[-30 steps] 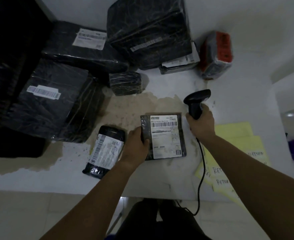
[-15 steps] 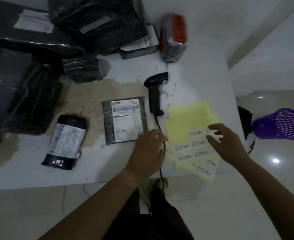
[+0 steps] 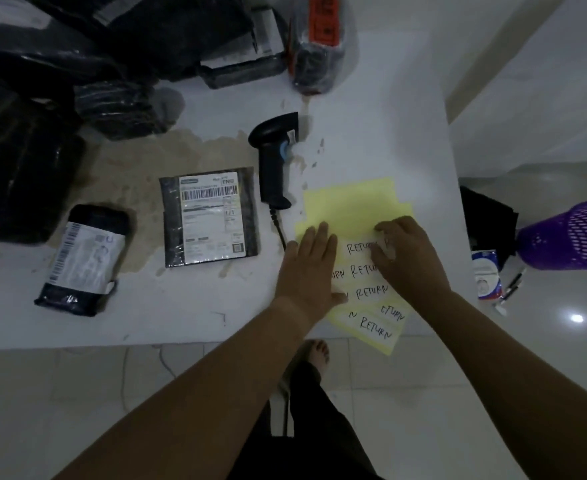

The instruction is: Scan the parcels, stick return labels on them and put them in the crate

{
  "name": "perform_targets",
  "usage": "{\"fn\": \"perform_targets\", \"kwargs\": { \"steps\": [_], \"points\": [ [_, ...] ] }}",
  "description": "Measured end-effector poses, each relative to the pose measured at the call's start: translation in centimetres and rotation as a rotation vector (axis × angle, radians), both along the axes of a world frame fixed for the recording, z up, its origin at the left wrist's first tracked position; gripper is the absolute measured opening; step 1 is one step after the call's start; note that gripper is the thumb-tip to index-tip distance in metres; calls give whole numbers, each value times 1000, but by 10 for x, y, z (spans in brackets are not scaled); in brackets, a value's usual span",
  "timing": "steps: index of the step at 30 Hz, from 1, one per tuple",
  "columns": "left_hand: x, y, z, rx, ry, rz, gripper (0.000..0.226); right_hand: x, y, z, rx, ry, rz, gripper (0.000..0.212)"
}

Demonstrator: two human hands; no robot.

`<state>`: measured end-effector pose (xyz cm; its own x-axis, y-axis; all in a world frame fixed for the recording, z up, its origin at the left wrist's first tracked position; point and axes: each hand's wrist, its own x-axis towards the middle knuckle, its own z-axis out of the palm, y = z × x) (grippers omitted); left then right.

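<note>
Return label (image 3: pixel 390 251), just right of the scanner (image 3: pixel 274 161), pinched at its edge by right hand (image 3: pixel 411 261), left hand (image 3: pixel 308 268) flat on yellow sheet (image 3: pixel 349 202); risk: tears or self-sticks if yanked (parcel (image 3: pixel 210 216) waits left of scanner).

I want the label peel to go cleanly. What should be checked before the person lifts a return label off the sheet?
1. Left hand pressed flat on the label sheet to hold it down: ok.
2. Right hand at the edge of a RETURN label: ok.
3. Label corner lifted free: cannot tell, the hand hides it.
4. Scanner lying on the table, out of both hands: ok.
5. Flat parcel face up beside the sheet, with bare wrap showing for the label: ok.
6. Parcel scanned: cannot tell.
</note>
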<state>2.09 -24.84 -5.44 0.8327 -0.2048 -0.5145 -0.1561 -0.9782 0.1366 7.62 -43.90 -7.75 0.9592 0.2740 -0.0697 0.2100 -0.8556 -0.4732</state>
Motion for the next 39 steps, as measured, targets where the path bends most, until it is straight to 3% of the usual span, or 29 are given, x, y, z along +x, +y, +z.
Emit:
{"fn": "perform_targets", "kwargs": {
  "steps": [10,17,24,29,39],
  "points": [
    [-1,4,-4,12,-21,44,110,-14,-7,-18,90,-171,27,23],
    [2,0,-2,54,-9,29,111,-7,-4,-22,6,-113,59,21],
    [3,0,0,71,-4,24,110,-7,5,-19,-57,-125,28,6],
    [3,0,0,68,-11,24,110,-6,1,-20,2,-75,3,26],
    [3,0,-2,74,-7,15,109,-6,7,-18,9,-98,-30,12]
  ]
}}
